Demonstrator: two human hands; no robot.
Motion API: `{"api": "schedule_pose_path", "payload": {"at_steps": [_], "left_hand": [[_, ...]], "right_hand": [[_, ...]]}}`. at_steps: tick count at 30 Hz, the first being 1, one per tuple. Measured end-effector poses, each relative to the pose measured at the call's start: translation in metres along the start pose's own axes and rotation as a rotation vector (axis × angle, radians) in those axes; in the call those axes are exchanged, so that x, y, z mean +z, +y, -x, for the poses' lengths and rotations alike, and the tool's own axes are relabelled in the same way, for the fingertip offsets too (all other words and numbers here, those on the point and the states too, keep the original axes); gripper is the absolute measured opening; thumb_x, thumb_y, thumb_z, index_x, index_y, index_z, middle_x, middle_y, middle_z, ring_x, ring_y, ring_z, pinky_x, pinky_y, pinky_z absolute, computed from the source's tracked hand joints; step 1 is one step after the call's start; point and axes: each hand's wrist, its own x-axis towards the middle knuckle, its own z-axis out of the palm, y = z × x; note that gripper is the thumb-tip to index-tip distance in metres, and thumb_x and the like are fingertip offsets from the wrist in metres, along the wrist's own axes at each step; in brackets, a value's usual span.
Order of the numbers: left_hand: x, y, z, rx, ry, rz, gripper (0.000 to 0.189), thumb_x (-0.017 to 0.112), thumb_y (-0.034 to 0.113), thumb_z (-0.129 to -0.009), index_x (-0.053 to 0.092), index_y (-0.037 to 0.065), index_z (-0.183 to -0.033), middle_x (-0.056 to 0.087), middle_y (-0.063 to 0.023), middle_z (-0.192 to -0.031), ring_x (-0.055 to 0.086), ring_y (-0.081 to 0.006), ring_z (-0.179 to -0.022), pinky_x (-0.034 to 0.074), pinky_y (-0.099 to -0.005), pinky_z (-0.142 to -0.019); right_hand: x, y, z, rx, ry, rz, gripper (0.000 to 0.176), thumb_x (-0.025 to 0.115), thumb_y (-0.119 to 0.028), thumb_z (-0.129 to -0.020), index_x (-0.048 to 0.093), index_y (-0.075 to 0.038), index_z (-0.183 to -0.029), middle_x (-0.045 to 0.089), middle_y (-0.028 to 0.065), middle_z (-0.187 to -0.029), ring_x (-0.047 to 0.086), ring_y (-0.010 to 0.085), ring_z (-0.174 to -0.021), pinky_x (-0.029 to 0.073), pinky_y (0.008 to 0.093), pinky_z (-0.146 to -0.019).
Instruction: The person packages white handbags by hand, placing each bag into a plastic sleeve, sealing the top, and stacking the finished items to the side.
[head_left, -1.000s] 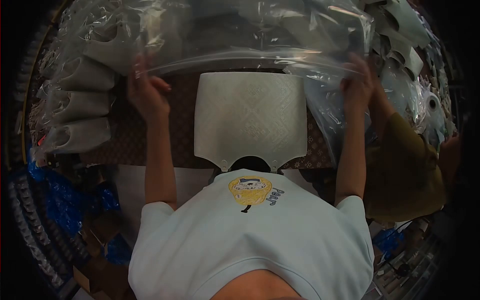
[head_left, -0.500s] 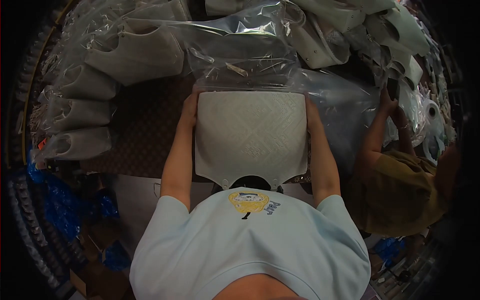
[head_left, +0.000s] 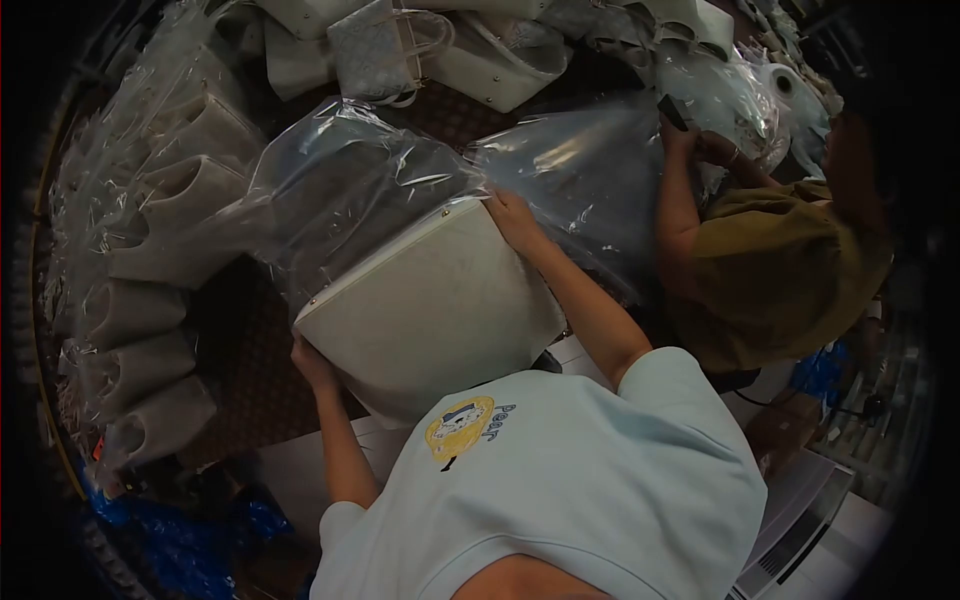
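A pale cream handbag (head_left: 430, 310) is held tilted in front of my chest, its plain side and a studded base edge facing up and away. My left hand (head_left: 315, 365) grips its lower left corner, the fingers partly hidden beneath. Around the far right corner, my right hand (head_left: 515, 220) is closed on the same bag. Clear plastic sheeting or a bag (head_left: 360, 190) lies crumpled right beyond the studded edge. More clear plastic (head_left: 580, 170) spreads past my right hand.
Several pale bags under plastic (head_left: 150, 370) line the left side. Others, including a patterned tote (head_left: 370, 50), stand along the back. A co-worker in an olive top (head_left: 790, 270) is close on my right, holding a dark object (head_left: 675, 113). Blue plastic (head_left: 190, 550) lies low at left.
The handbag has been turned and tilted: its embossed panel faced up before, and now a plain side and studded base edge show. My view has swung, so the surroundings sit differently.
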Motion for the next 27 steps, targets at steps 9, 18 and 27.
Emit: {"api": "schedule_pose_path", "payload": {"at_steps": [9,18,27], "left_hand": [[0.023,0.043,-0.017,0.380,0.156,-0.643,0.026,0.047,0.021,-0.092,0.061,0.003,-0.105,0.065,-0.0164,-0.092,0.064,-0.0318,-0.077,0.050,-0.0360,-0.063],[0.022,0.008,0.000,0.257,0.203,-0.248,0.024,0.051,0.014,-0.089,0.059,0.000,-0.107,0.064,-0.0177,-0.098,0.063,-0.0272,-0.090,0.047,-0.0322,-0.077],[-0.014,-0.016,0.128,-0.171,0.068,-0.250,0.029,0.044,0.005,-0.087,0.056,-0.001,-0.113,0.062,-0.0210,-0.102,0.061,-0.0234,-0.095,0.045,-0.0308,-0.081]], "right_hand": [[0.006,-0.004,0.012,-0.305,0.256,0.537,0.029,0.051,-0.027,-0.089,0.058,-0.010,-0.111,0.063,0.0169,-0.092,0.061,0.0360,-0.075,0.049,0.0394,-0.065],[0.001,0.043,0.015,-0.223,0.195,0.296,0.029,0.047,-0.023,-0.091,0.057,-0.007,-0.113,0.063,0.0179,-0.094,0.061,0.0342,-0.087,0.048,0.0342,-0.074],[-0.039,0.066,0.131,0.057,0.055,0.194,0.031,0.040,-0.021,-0.095,0.057,0.002,-0.107,0.063,0.0142,-0.092,0.058,0.0163,-0.086,0.044,0.0296,-0.076]]}}
